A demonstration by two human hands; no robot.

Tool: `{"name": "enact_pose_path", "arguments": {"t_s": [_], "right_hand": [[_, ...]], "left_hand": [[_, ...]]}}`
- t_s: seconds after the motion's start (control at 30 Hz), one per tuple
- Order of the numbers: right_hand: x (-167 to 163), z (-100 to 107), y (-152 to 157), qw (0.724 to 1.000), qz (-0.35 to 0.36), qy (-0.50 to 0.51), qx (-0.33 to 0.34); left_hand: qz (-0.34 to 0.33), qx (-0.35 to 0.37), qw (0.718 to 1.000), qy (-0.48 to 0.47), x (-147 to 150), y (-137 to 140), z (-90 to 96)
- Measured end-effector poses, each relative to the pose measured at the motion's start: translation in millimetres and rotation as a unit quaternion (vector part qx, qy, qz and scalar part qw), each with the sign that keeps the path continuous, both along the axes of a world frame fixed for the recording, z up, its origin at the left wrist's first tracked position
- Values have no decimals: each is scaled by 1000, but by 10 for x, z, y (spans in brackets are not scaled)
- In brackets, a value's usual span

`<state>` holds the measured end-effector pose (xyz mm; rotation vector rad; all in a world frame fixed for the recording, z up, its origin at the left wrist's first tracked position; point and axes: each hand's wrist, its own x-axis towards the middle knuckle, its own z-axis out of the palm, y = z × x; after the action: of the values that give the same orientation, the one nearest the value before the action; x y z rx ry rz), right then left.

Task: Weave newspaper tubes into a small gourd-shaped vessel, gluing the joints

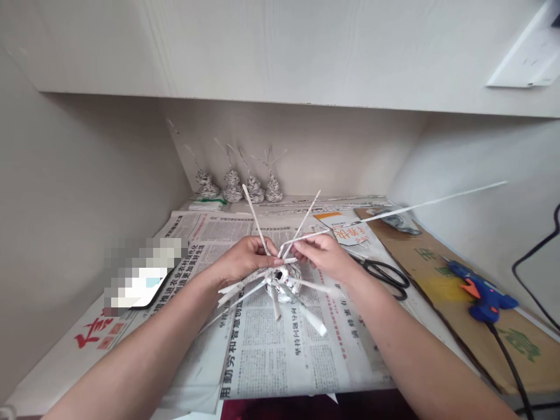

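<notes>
**Head view: a paper weave worked between two hands**

The woven piece sits at the centre, between the hands and over newspaper; rolled-paper spokes radiate from it, some pointing up and away from the person. The left hand pinches the piece at the foot of an upright spoke. The right hand grasps a long strand between thumb and fingers, near the neighbouring spoke; the strand appears to run on far to the right, above the cardboard.

Technique (a judgement): light, even tension probably serves best, each crossing being pressed flat under the left thumb. Too hard a pull could buckle a spoke or draw in the rim.

Containers: a small dark hole shows in the middle of the woven piece, its interior indistinct. At the rear right lies a crumpled plastic bag, contents too unclear to tell. At the rear left, a pale packet with a green edge lies by the leftmost of four gourd-shaped pieces; whether it holds anything cannot be seen.
</notes>
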<state>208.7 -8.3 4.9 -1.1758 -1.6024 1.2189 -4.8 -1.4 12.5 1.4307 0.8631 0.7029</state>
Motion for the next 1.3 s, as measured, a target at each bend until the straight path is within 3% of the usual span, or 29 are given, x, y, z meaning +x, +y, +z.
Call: {"name": "enact_pose_path", "arguments": {"t_s": [0.17, 0.3, 0.4, 0.6, 0.87, 1.3], "right_hand": [[17, 82, -121, 993, 93, -49, 57], [-33, 95, -229, 980, 50, -115, 156], [-91, 57, -264, 951, 5, -174, 256], [-120, 11, -265, 903, 20, -212, 372], [-125, 20, -302, 876, 35, -246, 414], [-115, 10, -298, 868, 17, -244, 432]], "left_hand": [[15, -9, 1000, -19, -48, 102, -56], [1, -47, 998, -45, -67, 136, -104], [-24, -88, 994, -62, -80, 122, -128], [-38, -94, 994, -41, -91, 113, -149], [-50, -101, 993, -45, -103, 230, -269], [-55, -81, 995, -26, -137, 272, -337]]}}
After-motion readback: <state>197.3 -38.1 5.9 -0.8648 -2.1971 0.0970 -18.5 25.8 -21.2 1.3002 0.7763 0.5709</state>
